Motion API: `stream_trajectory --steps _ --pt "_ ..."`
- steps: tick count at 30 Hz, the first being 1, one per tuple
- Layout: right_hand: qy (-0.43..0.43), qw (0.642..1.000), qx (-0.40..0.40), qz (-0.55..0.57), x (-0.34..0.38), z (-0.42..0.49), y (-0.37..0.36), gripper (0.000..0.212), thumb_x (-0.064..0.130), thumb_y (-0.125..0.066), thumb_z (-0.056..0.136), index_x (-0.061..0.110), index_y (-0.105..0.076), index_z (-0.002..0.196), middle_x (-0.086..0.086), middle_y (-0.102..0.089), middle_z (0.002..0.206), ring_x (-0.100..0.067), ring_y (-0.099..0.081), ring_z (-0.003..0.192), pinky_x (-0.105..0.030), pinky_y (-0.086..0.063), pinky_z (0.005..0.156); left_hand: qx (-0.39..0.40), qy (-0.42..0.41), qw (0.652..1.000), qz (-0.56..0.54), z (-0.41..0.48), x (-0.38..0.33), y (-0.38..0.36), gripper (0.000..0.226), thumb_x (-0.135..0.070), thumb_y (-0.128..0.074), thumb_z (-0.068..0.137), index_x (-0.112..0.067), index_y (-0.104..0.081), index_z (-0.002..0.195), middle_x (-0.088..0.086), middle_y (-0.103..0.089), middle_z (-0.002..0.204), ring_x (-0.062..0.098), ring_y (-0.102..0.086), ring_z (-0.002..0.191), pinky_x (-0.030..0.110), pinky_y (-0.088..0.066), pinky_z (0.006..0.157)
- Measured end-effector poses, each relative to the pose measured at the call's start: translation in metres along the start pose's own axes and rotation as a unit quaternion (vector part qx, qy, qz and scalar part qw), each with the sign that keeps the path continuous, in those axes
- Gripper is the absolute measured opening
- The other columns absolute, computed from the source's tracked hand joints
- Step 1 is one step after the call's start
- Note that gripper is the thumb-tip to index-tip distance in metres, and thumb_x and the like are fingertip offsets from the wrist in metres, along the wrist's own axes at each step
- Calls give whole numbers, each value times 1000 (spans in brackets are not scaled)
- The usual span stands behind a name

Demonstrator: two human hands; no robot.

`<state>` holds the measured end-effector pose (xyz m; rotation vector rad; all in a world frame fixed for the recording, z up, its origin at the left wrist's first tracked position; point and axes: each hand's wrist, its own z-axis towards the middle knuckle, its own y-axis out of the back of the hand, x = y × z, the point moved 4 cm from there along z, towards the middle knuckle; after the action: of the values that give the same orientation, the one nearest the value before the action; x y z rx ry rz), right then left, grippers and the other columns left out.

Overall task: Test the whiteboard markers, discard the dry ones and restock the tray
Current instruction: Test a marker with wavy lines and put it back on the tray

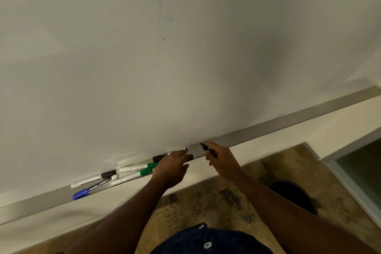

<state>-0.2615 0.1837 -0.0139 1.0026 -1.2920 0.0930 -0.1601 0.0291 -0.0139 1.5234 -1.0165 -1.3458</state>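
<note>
I take this for the testing step. The right hand (221, 161) pinches an uncapped black marker (208, 149) with its tip at the lower edge of the whiteboard (144, 68). The left hand (175, 163) seems to pinch a dark cap (191, 156) over the tray (268, 126). Next I'd want a firm stroke on the board. The tray holds two green markers (144, 168), a blue marker (81, 193) and a black-capped marker (93, 179).

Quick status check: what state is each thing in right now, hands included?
Right hand: grips black marker.
Black marker: uncapped, tip by the whiteboard's lower edge.
Left hand: seems to pinch a dark cap.
Blue marker: capped, lying in tray.
Green markers: both capped, lying in tray.
Black-capped marker: lying in tray.
Whiteboard: faint blue marks.
</note>
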Motion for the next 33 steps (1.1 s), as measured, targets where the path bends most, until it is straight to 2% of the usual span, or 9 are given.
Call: stream_trajectory --steps 5,7,9,14,19,25,28,30,33 --pt "49 996 -53 53 35 -3 10 37 17 -45 103 13 -51 139 17 -61 114 20 -55 95 -6 -44 86 -142 -79 986 35 -18 2 37 34 -13 -60 85 -16 -64 119 8 -65 121 30 -64 105 41 -54 81" --pt "71 992 -64 81 51 -5 11 37 12 -44 103 13 -49 139 20 -61 98 9 -59 80 -9 -46 76 -183 -76 979 40 -24 3 51 33 -18 -52 85 -16 -62 117 8 -63 123 29 -61 109 41 -52 85" --pt "104 986 -88 100 70 -6 16 30 11 -48 101 17 -50 130 8 -68 89 -5 -61 71 -19 -50 69 -234 -72 969 43 -28 6 67 32 -16 -54 85 -15 -62 115 10 -59 129 30 -58 114 42 -49 90" --pt "228 959 -144 84 122 -6 26 9 4 -56 96 11 -61 99 -2 -63 86 -17 -60 75 -43 -52 67 -342 -89 932 75 -37 7 115 34 -12 -66 82 -12 -65 116 15 -53 139 32 -53 123 46 -40 96" --pt "325 929 -164 65 171 -17 38 36 -6 -60 84 8 -65 118 -6 -57 108 -14 -58 99 -26 -52 83 -438 -85 886 128 -49 0 173 42 -29 -68 84 -13 -67 122 18 -46 145 32 -44 135 50 -33 105" --pt "402 899 -147 90 222 -25 56 64 7 -50 78 14 -41 141 -6 -51 118 -26 -58 91 -34 -53 72 -525 -59 829 182 -59 1 245 53 -43 -64 86 -11 -62 129 23 -39 149 37 -34 142 54 -25 113" --pt "436 876 -201 52 247 -25 63 63 3 -63 82 14 -41 139 -4 -52 110 -15 -55 82 -25 -52 70 -549 -53 809 202 -63 4 279 57 -43 -63 87 -10 -58 133 24 -35 151 39 -28 144 57 -23 115" --pt "457 858 -229 46 263 -23 67 57 17 -76 83 14 -47 132 -4 -55 105 -14 -56 80 -24 -52 70 -568 -52 795 208 -65 5 304 58 -42 -64 88 -9 -55 136 25 -33 152 41 -25 145 58 -21 116" --pt "501 824 -258 55 290 -22 77 41 35 -71 87 11 -56 117 -9 -62 96 -15 -60 80 -28 -54 68 -592 -48 775 214 -68 3 342 61 -41 -65 88 -9 -51 139 27 -31 152 43 -21 145 59 -19 117"
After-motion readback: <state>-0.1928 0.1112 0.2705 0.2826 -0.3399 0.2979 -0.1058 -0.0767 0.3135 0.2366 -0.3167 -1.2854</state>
